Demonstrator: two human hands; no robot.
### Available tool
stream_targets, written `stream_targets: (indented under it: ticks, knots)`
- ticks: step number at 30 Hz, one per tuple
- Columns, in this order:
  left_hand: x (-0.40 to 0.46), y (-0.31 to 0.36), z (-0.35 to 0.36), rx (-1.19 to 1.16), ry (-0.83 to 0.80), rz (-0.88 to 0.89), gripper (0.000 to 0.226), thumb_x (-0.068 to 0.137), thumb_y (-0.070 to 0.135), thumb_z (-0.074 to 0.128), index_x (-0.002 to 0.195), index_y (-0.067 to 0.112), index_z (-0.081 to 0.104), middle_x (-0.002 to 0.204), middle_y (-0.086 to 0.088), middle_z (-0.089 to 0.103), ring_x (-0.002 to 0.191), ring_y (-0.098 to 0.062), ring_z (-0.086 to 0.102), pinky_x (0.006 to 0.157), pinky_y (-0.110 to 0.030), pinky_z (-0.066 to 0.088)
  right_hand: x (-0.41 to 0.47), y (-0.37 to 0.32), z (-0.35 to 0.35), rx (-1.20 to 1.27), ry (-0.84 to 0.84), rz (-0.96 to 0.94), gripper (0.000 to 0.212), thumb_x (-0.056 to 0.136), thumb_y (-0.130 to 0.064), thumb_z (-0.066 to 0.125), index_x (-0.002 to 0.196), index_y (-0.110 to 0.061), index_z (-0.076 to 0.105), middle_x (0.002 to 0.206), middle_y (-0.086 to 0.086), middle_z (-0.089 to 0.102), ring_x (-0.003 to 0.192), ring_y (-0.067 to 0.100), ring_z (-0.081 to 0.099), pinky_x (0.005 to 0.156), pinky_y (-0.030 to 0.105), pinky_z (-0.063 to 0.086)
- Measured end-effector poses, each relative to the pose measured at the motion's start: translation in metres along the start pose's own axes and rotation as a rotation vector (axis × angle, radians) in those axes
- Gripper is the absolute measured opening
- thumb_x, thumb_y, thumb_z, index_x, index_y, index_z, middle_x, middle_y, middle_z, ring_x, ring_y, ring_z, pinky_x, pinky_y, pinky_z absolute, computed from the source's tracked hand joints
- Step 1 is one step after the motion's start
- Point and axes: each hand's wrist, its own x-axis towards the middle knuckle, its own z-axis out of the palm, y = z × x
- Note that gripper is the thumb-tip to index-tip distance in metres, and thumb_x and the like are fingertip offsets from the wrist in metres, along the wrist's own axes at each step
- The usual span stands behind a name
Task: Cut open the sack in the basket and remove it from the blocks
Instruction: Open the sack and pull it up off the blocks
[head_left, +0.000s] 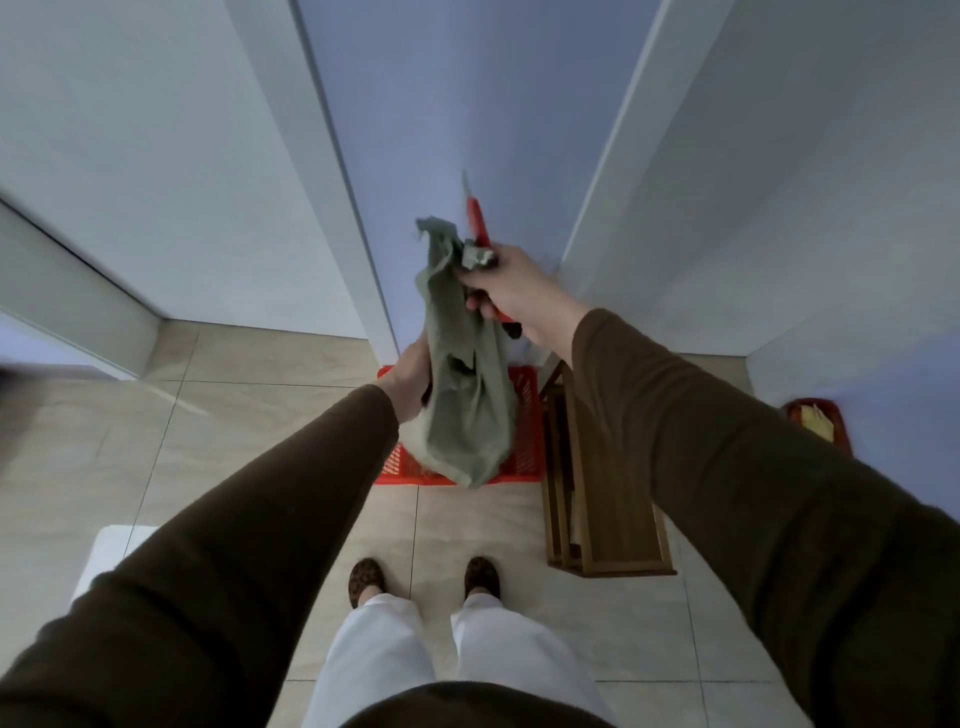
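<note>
A grey-green sack (467, 395) hangs upright in the air above the red plastic basket (527, 415) on the floor. My right hand (511, 288) grips the sack's upper part together with a red-handled cutter (477, 218), whose blade points up. My left hand (410, 387) holds the sack's lower left side. The sack hides most of the basket's inside, so no blocks are visible.
A wooden stool (602, 483) stands right of the basket. A red dustpan-like object (821, 423) leans by the right wall. White walls and a door frame close in behind the basket. A white object (106, 556) lies on the tiled floor at left; my feet stand below.
</note>
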Motion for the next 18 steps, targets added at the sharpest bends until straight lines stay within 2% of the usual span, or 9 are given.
stream_targets:
  ticks: [2, 5, 8, 9, 11, 14, 16, 17, 18]
  knots:
    - [0.001, 0.005, -0.002, -0.046, 0.024, 0.000, 0.080, 0.104, 0.071, 0.028, 0.137, 0.008, 0.065, 0.122, -0.018, 0.076, 0.115, -0.029, 0.073, 0.102, -0.043, 0.058, 0.001, -0.007, 0.000, -0.002, 0.031, -0.015, 0.007, 0.104, -0.012, 0.061, 0.110, -0.015, 0.064, 0.072, 0.001, 0.059, 0.050, 0.008, 0.055, 0.049, 0.022, 0.041]
    - [-0.004, 0.015, -0.004, 0.062, -0.041, 0.016, 0.072, 0.103, 0.073, 0.033, 0.123, 0.017, 0.073, 0.121, -0.012, 0.079, 0.107, -0.026, 0.077, 0.090, -0.037, 0.063, 0.000, -0.015, -0.002, -0.008, 0.030, -0.010, 0.008, 0.105, -0.014, 0.060, 0.112, -0.013, 0.064, 0.070, 0.003, 0.057, 0.049, 0.010, 0.051, 0.048, 0.024, 0.039]
    - [-0.003, 0.014, -0.007, 0.018, 0.022, 0.052, 0.078, 0.105, 0.071, 0.023, 0.153, 0.016, 0.052, 0.153, -0.013, 0.059, 0.138, -0.030, 0.059, 0.117, -0.048, 0.046, 0.000, -0.019, -0.004, 0.038, 0.105, -0.041, 0.007, 0.104, -0.012, 0.061, 0.110, -0.015, 0.063, 0.072, 0.002, 0.058, 0.051, 0.009, 0.053, 0.047, 0.021, 0.041]
    - [-0.006, 0.015, -0.005, 0.028, -0.032, 0.046, 0.080, 0.104, 0.072, 0.022, 0.152, 0.016, 0.053, 0.152, -0.014, 0.060, 0.138, -0.030, 0.058, 0.119, -0.048, 0.044, 0.000, -0.022, -0.005, 0.061, 0.117, -0.045, 0.006, 0.105, -0.013, 0.060, 0.110, -0.014, 0.063, 0.071, 0.001, 0.057, 0.052, 0.010, 0.053, 0.048, 0.022, 0.041]
    - [-0.009, 0.015, -0.003, 0.018, -0.098, 0.041, 0.082, 0.101, 0.077, 0.025, 0.144, 0.018, 0.061, 0.143, -0.014, 0.067, 0.132, -0.031, 0.063, 0.115, -0.048, 0.047, 0.000, -0.026, -0.006, 0.009, 0.076, -0.042, 0.007, 0.105, -0.014, 0.060, 0.110, -0.015, 0.064, 0.072, 0.002, 0.058, 0.053, 0.010, 0.053, 0.048, 0.022, 0.041]
    - [-0.010, 0.016, -0.003, -0.002, -0.013, 0.058, 0.085, 0.099, 0.079, 0.025, 0.155, 0.020, 0.049, 0.154, -0.012, 0.057, 0.140, -0.029, 0.057, 0.117, -0.048, 0.046, 0.004, -0.032, -0.007, 0.101, 0.167, -0.094, 0.009, 0.105, -0.013, 0.060, 0.100, -0.020, 0.062, 0.068, -0.001, 0.058, 0.048, 0.008, 0.053, 0.045, 0.021, 0.041]
    - [-0.014, 0.021, 0.001, 0.037, -0.083, 0.079, 0.074, 0.100, 0.077, 0.032, 0.142, 0.023, 0.062, 0.137, -0.007, 0.072, 0.127, -0.027, 0.067, 0.106, -0.043, 0.055, 0.004, -0.037, -0.008, 0.058, 0.114, -0.079, 0.007, 0.105, -0.014, 0.061, 0.100, -0.019, 0.062, 0.069, 0.000, 0.057, 0.047, 0.008, 0.053, 0.044, 0.021, 0.040]
    - [-0.012, 0.022, 0.002, 0.038, -0.050, 0.115, 0.070, 0.102, 0.074, 0.033, 0.141, 0.024, 0.062, 0.137, -0.005, 0.071, 0.130, -0.028, 0.065, 0.106, -0.044, 0.054, 0.003, -0.039, -0.009, 0.022, 0.086, -0.075, 0.004, 0.104, -0.015, 0.062, 0.102, -0.019, 0.063, 0.071, 0.000, 0.059, 0.048, 0.008, 0.054, 0.044, 0.021, 0.041]
    - [-0.009, 0.023, 0.002, 0.016, 0.022, 0.151, 0.071, 0.103, 0.072, 0.030, 0.150, 0.024, 0.054, 0.149, -0.006, 0.063, 0.139, -0.029, 0.058, 0.111, -0.046, 0.050, 0.004, -0.040, -0.009, 0.030, 0.099, -0.098, 0.003, 0.104, -0.016, 0.062, 0.103, -0.018, 0.063, 0.071, -0.001, 0.060, 0.048, 0.007, 0.055, 0.045, 0.020, 0.041]
